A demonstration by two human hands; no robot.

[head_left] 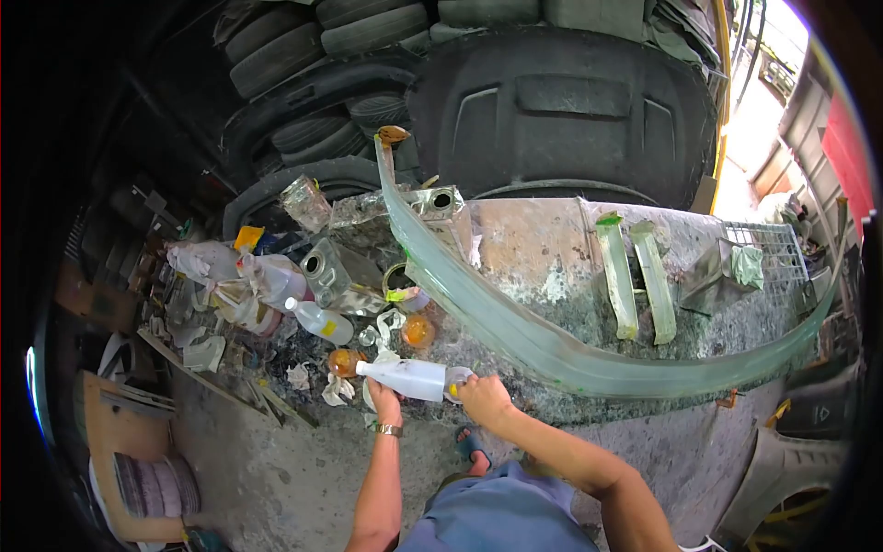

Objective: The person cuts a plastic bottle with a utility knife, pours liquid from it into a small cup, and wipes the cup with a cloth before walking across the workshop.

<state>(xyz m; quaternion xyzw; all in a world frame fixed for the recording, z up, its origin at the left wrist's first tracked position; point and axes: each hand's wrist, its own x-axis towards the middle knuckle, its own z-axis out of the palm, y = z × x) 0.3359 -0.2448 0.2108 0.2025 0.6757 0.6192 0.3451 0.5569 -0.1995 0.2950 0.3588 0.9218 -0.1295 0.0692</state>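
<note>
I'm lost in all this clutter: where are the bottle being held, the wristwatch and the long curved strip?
Bottle point(411, 379): head view, middle of its body.
Wristwatch point(388, 430): head view, middle of its metallic part.
Long curved strip point(589, 366): head view, its broad middle.

Okay so the long curved strip point(552, 359) is a pale, see-through sea green, and the two short strips point(635, 285) are a washed-out green with brighter green tops. Bench point(515, 230) is blotchy grey, tan and white. Milky white bottle point(414, 380), clear cup point(458, 377) with a bit of yellow, orange-amber round tubs point(418, 331), dusty blue shirt point(501, 515), plus a dull black hood panel point(575, 129).
</note>
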